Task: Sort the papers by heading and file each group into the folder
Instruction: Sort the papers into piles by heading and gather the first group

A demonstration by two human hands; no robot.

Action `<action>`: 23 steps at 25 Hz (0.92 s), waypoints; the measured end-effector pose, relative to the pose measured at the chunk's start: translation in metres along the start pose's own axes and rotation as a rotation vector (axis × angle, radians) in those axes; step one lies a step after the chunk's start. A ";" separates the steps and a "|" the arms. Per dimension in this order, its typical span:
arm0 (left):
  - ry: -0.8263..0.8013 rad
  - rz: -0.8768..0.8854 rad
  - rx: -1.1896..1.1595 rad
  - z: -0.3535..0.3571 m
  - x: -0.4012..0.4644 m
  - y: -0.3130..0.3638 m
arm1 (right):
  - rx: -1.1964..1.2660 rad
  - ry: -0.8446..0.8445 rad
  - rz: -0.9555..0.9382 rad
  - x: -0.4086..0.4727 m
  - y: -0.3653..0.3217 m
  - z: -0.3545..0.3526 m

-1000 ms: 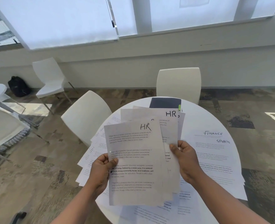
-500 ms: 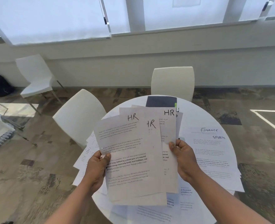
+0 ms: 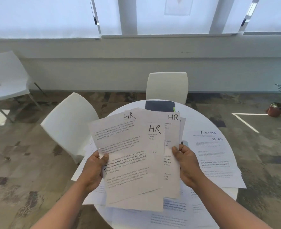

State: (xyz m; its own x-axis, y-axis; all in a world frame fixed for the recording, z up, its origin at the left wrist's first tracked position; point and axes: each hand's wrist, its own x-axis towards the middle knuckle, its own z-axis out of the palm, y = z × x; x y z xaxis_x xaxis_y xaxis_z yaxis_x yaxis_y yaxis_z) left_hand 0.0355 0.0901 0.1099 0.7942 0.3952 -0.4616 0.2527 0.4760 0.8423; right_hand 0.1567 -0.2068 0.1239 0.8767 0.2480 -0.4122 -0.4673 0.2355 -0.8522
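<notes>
I hold a fan of printed sheets headed "HR" above a round white table (image 3: 201,124). My left hand (image 3: 94,169) pinches the front HR sheet (image 3: 125,156), which tilts to the left. My right hand (image 3: 185,164) grips the HR sheets behind it (image 3: 172,129) at their right edge. A dark folder (image 3: 159,106) with a green tab lies flat at the table's far edge, partly hidden by the sheets. On the table's right lie papers headed "FINANCE" and "SPORTS" (image 3: 214,151). More papers (image 3: 169,215) lie near me and under my hands.
A white chair (image 3: 70,123) stands left of the table and another white chair (image 3: 167,86) behind it. Further white chairs (image 3: 6,80) stand at the far left. A potted plant (image 3: 278,104) sits on the floor at the right.
My left hand has drawn the front HR sheet to the left and tilted it, uncovering a second HR heading beneath. The view has swung to the right.
</notes>
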 end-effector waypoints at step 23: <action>-0.164 -0.105 -0.096 -0.001 0.027 0.008 | 0.075 0.134 0.003 -0.029 0.022 0.028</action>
State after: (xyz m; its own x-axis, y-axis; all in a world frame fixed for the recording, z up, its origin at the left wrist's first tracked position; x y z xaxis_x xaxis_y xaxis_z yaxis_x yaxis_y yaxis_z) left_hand 0.0581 0.1052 0.1042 0.8476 0.2100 -0.4873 0.2914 0.5833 0.7582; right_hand 0.1179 -0.1825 0.1264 0.8802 0.1220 -0.4586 -0.4729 0.3059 -0.8263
